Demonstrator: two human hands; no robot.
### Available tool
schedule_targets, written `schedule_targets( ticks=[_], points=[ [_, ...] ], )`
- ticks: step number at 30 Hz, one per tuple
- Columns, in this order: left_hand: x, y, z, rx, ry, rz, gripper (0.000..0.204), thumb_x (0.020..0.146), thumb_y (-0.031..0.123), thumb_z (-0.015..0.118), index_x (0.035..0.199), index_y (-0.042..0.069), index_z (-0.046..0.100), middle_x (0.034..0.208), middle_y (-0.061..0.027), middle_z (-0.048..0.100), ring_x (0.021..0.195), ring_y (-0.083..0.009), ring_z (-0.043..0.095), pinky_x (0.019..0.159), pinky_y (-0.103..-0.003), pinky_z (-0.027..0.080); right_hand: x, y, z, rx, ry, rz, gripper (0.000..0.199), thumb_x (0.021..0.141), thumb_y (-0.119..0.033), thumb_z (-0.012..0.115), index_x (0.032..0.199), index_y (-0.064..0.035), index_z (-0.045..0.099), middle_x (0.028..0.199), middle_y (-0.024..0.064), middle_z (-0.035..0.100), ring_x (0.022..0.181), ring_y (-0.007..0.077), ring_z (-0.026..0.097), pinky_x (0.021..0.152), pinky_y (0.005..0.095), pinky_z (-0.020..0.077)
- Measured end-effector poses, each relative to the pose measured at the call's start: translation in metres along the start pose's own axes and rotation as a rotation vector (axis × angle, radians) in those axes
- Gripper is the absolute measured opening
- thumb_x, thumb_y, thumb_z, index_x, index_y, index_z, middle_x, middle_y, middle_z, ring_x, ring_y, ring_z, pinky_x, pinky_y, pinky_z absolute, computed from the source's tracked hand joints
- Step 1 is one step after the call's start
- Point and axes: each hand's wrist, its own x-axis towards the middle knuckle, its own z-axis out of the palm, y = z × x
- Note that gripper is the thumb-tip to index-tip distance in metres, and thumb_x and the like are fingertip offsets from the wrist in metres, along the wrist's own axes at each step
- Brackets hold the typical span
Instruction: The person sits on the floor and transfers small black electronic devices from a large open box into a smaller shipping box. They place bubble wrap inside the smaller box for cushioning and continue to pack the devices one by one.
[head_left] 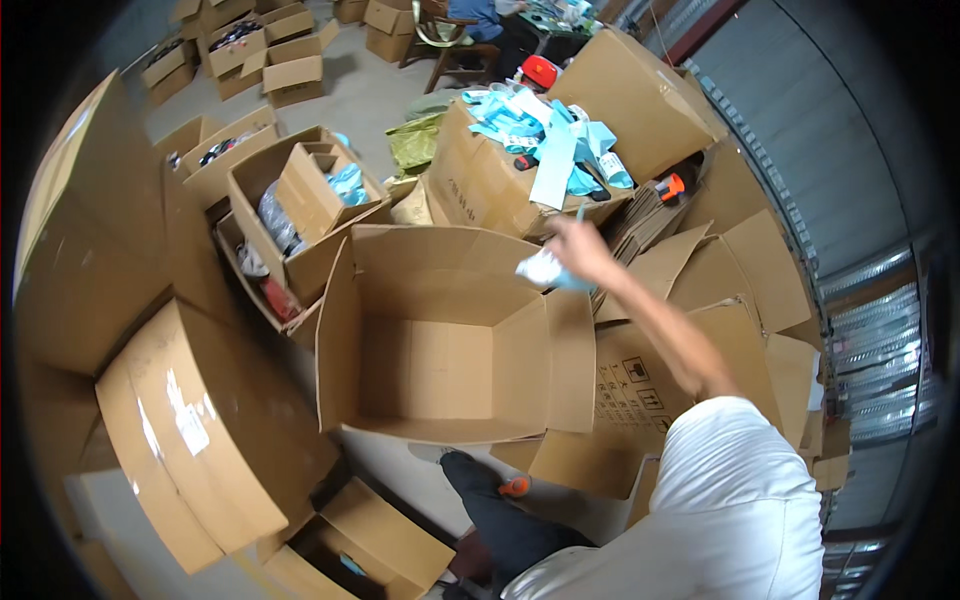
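My right hand (580, 250) is closed around a crumpled light blue and white packet (545, 270), partly smeared by motion. It hangs above the right flap of a large open cardboard box (450, 250), whose inner floor shows. Just beyond the hand, a pile of light blue strips and packets (553, 165) with white labels lies on a closed carton (470, 190). Dark items with red parts show among them. My left hand is out of view.
A tape dispenser (670, 186) with an orange part rests on folded cardboard at the right. Filled open boxes (240, 185) stand at the left, beyond a tall carton (190, 430). A small open box (390, 530) sits near my leg. Far back, a person sits at a table.
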Motion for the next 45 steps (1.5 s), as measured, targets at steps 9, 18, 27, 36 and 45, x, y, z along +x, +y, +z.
schedule_targets(
  ticks=[9, 18, 27, 36, 45],
  points=[
    [0.016, 0.044, -0.025, -0.151, -0.158, 0.779, 0.059, 0.085, 0.000, 0.066, 0.142, -0.005, 0.054, 0.145, -0.0194, 0.055, 0.140, -0.0306, 0.050, 0.118, -0.039, 0.036, -0.371, -0.413, 0.088, 1.319, -0.524, 0.119, 0.045, 0.100, -0.006, 0.069, 0.139, 0.0082, 0.054, 0.118, 0.0171, 0.071, 0.106, 0.0168, 0.069, 0.092, 0.0290, 0.0585],
    [0.022, -0.125, -0.195, -0.872, -0.253, 0.509, 0.023, 0.100, 0.002, 0.068, 0.119, -0.010, 0.067, 0.112, -0.0091, 0.073, 0.099, -0.0105, 0.066, 0.090, -0.025, 0.052, -0.579, -0.569, 0.131, 0.972, -0.675, -0.104, 0.035, 0.092, -0.007, 0.077, 0.126, 0.0012, 0.068, 0.119, 0.0127, 0.073, 0.093, 0.0158, 0.070, 0.082, 0.0301, 0.0567],
    [0.165, -0.250, -0.211, -0.425, -0.013, 0.408, 0.016, 0.098, 0.008, 0.064, 0.110, -0.002, 0.069, 0.092, -0.0166, 0.069, 0.080, -0.0222, 0.063, 0.074, -0.034, 0.051, -0.586, -0.588, 0.335, 0.508, -0.927, -1.438, 0.029, 0.082, -0.016, 0.079, 0.108, -0.0060, 0.073, 0.112, 0.0074, 0.067, 0.104, 0.0261, 0.061, 0.087, 0.0386, 0.0470],
    [0.321, -0.292, -0.211, -0.081, -0.014, 0.400, 0.013, 0.100, 0.010, 0.061, 0.103, -0.003, 0.064, 0.093, -0.0226, 0.063, 0.082, -0.0389, 0.060, 0.074, -0.042, 0.049, -0.538, -0.589, 0.536, 0.788, -1.158, -0.760, 0.017, 0.099, -0.015, 0.067, 0.108, -0.0014, 0.071, 0.105, 0.0073, 0.070, 0.096, 0.0213, 0.066, 0.089, 0.0347, 0.0528],
    [0.432, -0.395, -0.083, 0.553, 0.924, 0.519, 0.062, 0.097, 0.030, 0.069, 0.141, -0.008, 0.049, 0.128, -0.0282, 0.064, 0.122, -0.0452, 0.058, 0.108, -0.049, 0.043, -0.498, -0.536, 0.638, 1.260, -0.808, -0.136, 0.027, 0.100, -0.022, 0.069, 0.112, 0.0028, 0.069, 0.101, 0.0041, 0.070, 0.094, 0.0111, 0.063, 0.088, 0.0292, 0.0519]
  ],
)
